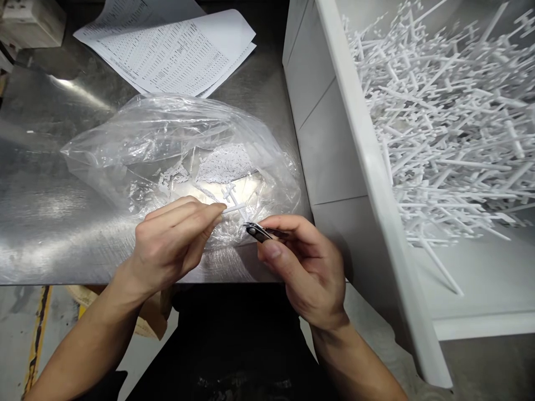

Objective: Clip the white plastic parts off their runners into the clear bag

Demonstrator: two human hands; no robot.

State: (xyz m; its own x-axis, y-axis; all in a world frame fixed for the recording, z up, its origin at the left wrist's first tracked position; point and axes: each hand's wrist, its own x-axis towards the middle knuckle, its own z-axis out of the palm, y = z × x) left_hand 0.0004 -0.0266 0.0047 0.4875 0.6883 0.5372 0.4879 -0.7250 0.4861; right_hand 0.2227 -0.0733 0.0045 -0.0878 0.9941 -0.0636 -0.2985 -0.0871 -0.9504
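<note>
Between the fingertips of my left hand (178, 239) is one arm of a white branched plastic sprue (234, 200). My right hand (307, 262) is closed around a small dark metal nail clipper (258, 231). The clipper's jaws are at the sprue's lower end; whether they touch it I cannot tell. Both hands are over the near side of a clear plastic bag (175, 120) lying on the metal table. Inside or under its film show many tiny white pieces (228, 162), with a smaller cluster to their left.
To the right stands a white bin (359, 139) with a tall wall, heaped with white plastic sprues (451, 122). Printed sheets (175, 53) lie behind the bag on the metal table (37, 211). A pale block-like object (33, 22) sits at the far left corner.
</note>
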